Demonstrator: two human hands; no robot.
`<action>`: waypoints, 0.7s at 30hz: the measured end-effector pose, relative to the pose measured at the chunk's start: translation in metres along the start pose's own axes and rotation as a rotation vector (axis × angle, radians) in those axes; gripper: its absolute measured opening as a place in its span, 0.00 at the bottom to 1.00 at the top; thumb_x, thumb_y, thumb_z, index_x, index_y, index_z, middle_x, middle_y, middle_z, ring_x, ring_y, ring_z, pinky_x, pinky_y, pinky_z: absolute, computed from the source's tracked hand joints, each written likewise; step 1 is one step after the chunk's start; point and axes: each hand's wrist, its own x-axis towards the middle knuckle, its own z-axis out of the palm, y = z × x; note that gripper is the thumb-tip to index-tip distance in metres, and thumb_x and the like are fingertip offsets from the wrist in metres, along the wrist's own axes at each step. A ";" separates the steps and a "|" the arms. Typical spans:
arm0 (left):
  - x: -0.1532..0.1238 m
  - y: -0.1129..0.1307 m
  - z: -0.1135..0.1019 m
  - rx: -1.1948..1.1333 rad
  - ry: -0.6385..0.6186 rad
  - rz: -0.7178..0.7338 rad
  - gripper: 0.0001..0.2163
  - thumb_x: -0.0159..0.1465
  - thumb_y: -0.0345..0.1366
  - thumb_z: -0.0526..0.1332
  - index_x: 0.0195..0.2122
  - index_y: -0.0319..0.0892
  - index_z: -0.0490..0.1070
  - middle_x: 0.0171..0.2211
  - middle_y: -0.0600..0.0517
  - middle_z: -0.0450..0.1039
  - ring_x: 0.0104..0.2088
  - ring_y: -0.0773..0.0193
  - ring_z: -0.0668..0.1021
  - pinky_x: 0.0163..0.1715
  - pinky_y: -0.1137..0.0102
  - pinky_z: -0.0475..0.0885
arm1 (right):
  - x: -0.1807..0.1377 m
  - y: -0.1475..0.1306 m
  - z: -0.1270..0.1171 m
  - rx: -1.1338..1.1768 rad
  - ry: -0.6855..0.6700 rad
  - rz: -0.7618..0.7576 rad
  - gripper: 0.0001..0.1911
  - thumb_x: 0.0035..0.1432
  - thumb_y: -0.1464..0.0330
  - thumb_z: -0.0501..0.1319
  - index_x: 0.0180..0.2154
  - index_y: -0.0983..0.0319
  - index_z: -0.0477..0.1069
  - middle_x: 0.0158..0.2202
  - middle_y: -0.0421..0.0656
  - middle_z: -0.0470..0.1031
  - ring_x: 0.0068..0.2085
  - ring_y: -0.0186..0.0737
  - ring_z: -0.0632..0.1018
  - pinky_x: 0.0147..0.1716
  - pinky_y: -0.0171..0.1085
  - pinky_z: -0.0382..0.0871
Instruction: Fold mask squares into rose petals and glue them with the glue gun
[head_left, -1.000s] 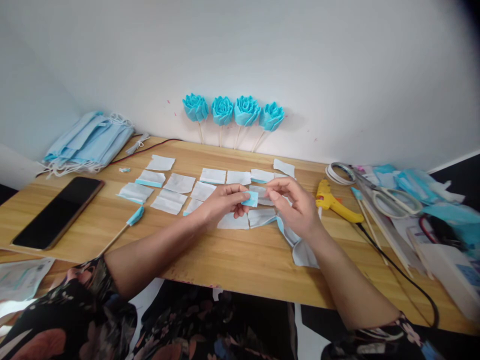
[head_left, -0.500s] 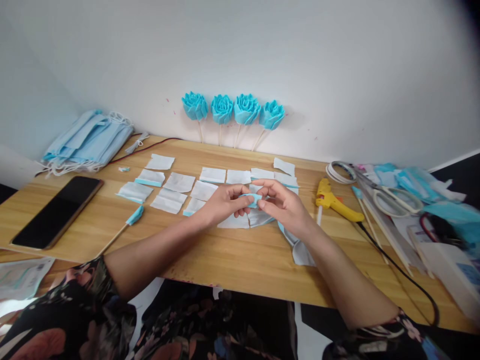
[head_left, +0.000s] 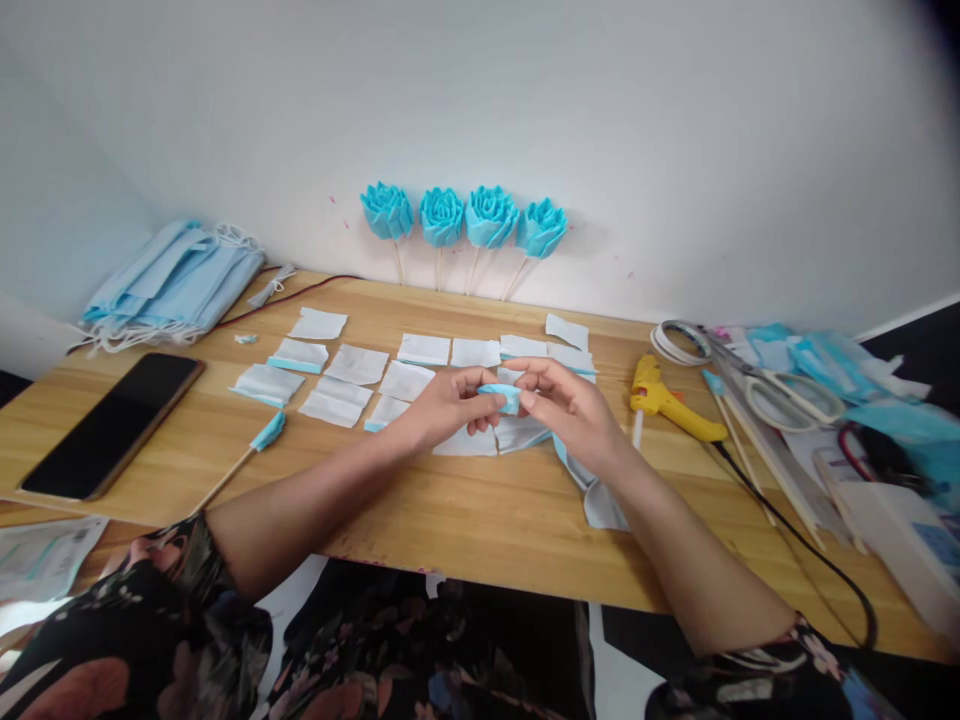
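Observation:
Between my two hands, above the middle of the table, is a small folded piece of light-blue mask fabric [head_left: 510,397]. My left hand [head_left: 456,405] pinches its left end between thumb and fingers. At the other end, the thumb and fingertips of my right hand [head_left: 570,405] close on it. Pale cut fabric rectangles [head_left: 358,364] lie in rough rows under and around my hands, some with a blue edge; several are partly hidden. To the left, a wooden stick with a blue fabric bud [head_left: 268,431] rests on the table.
Several blue fabric roses [head_left: 491,217] on sticks lean against the wall. A mask stack [head_left: 174,275] and phone [head_left: 112,425] lie left. On the right are a yellow glue gun [head_left: 671,402] with a trailing cord, a tape roll [head_left: 681,342], scissors [head_left: 793,400] and fabric scraps [head_left: 847,360].
The blue fabric piece between my fingers shows slightly wider, its top edge more curved. My hands have hardly moved; the whole view has shifted a little.

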 end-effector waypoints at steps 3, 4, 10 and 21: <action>0.000 0.000 0.000 0.009 -0.002 -0.008 0.10 0.59 0.40 0.64 0.33 0.38 0.69 0.23 0.54 0.72 0.23 0.71 0.72 0.25 0.73 0.67 | 0.000 -0.001 -0.001 0.055 0.016 0.017 0.15 0.64 0.61 0.60 0.51 0.56 0.73 0.36 0.40 0.72 0.35 0.35 0.74 0.37 0.38 0.70; 0.000 -0.001 0.000 0.016 -0.007 -0.011 0.10 0.59 0.40 0.64 0.33 0.38 0.69 0.23 0.54 0.72 0.22 0.71 0.72 0.25 0.73 0.67 | 0.000 -0.001 -0.001 0.059 0.022 0.023 0.15 0.64 0.61 0.61 0.50 0.56 0.74 0.36 0.40 0.72 0.36 0.35 0.74 0.38 0.37 0.70; 0.000 0.000 0.000 0.055 -0.026 -0.021 0.10 0.58 0.40 0.65 0.31 0.39 0.69 0.22 0.55 0.71 0.22 0.71 0.71 0.25 0.73 0.66 | 0.002 0.002 0.000 -0.029 0.018 0.005 0.15 0.60 0.64 0.63 0.49 0.58 0.74 0.32 0.38 0.70 0.33 0.34 0.72 0.33 0.36 0.67; 0.000 0.006 -0.002 0.020 0.079 0.024 0.09 0.59 0.40 0.63 0.27 0.40 0.68 0.20 0.57 0.62 0.22 0.72 0.65 0.25 0.73 0.60 | 0.002 0.003 0.000 -0.046 -0.072 0.002 0.20 0.60 0.66 0.62 0.54 0.57 0.71 0.34 0.40 0.73 0.33 0.35 0.73 0.33 0.37 0.68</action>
